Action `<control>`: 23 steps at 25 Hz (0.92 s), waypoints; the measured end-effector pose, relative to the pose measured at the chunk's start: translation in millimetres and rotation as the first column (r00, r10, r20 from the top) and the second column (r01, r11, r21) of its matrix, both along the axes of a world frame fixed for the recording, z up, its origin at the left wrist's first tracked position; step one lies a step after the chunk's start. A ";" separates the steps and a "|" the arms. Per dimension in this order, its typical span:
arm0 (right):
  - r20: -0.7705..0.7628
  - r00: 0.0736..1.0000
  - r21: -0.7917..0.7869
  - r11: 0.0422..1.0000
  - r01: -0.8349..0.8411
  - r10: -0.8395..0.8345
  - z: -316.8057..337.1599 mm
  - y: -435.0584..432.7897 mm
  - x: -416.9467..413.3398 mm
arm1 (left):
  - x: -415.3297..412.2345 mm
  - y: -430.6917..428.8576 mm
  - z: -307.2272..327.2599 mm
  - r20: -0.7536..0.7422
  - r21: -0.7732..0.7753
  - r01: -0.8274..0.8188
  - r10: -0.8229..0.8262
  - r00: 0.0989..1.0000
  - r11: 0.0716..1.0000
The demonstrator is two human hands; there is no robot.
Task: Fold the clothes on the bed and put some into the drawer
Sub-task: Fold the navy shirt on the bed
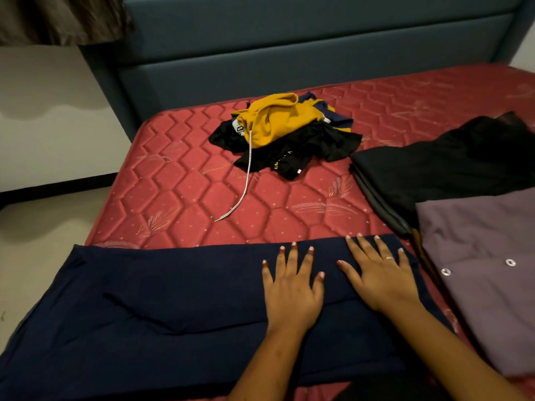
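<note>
a navy garment (pixel 144 308) lies spread flat across the near edge of the bed (pixel 179 180). the left grip (pixel 292 293) and right grip (pixel 382 279) press side by side on its right part, fingers straight and spread, grasping nothing. just right lie a purple garment (pixel 492 270) and a folded black garment (pixel 434 169). a crumpled pile (pixel 301 151) topped by a yellow hoodie (pixel 278 117) sits farther back.

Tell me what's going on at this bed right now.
A person presses both hands flat on a navy garment spread along the near edge of the mattress: left hand and right hand side by side, fingers straight. Folded black clothes and a mauve garment lie to the right. An unfolded pile topped by a yellow hoodie sits farther back.
</note>
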State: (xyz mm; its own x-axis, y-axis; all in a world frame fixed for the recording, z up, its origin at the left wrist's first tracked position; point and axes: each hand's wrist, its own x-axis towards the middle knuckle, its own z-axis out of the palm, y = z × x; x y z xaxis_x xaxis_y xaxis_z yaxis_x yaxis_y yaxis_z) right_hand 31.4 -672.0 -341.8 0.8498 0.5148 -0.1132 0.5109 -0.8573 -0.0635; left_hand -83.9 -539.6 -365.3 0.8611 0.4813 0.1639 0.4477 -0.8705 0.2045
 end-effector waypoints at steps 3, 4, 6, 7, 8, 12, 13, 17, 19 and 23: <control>0.024 0.998 -0.003 0.998 0.067 -0.066 1.2 -16.0 -2.7 | -1.9 -1.3 2.4 -0.014 -0.006 -0.009 0.009 1.000 1.000; 0.066 0.994 0.034 0.995 0.090 -0.093 2.6 -24.8 -6.6 | -3.2 -2.3 3.6 -0.006 0.004 -0.009 0.009 1.000 1.000; 0.111 0.982 0.174 0.976 0.132 -0.153 0.5 -40.5 -16.2 | -6.4 -2.9 4.0 -0.015 -0.009 -0.009 0.009 1.000 1.000; 0.116 0.977 0.219 0.964 0.153 -0.181 -1.7 -46.6 -19.9 | -8.0 -3.2 4.2 -0.024 -0.024 -0.006 0.006 1.000 1.000; 0.112 0.970 0.224 0.957 0.185 -0.213 -2.7 -50.7 -21.9 | -10.5 -4.3 3.6 -0.024 -0.039 -0.005 0.004 1.000 0.999; 0.118 0.940 0.162 0.941 0.298 -0.319 4.0 -56.1 -31.1 | -19.4 -12.1 4.7 -0.046 -0.055 -0.006 0.004 0.999 0.998; 0.095 0.933 0.129 0.934 0.334 -0.346 7.4 -56.2 -35.5 | -20.6 -12.5 4.7 -0.043 -0.050 -0.008 0.006 0.999 0.999; -0.128 0.899 0.107 0.895 0.433 -0.419 26.6 -51.4 -46.4 | -19.2 -11.8 -1.6 -0.007 -0.012 -0.014 0.014 1.000 1.000; -0.277 0.863 0.136 0.872 0.471 -0.423 35.9 -44.9 -39.9 | -19.0 -12.3 -1.9 -0.022 -0.004 -0.014 0.014 1.000 1.000; -0.645 0.703 0.399 0.654 0.643 -0.298 46.5 -29.2 -29.6 | -20.8 -11.0 0.0 -0.039 -0.046 -0.015 0.013 0.999 0.999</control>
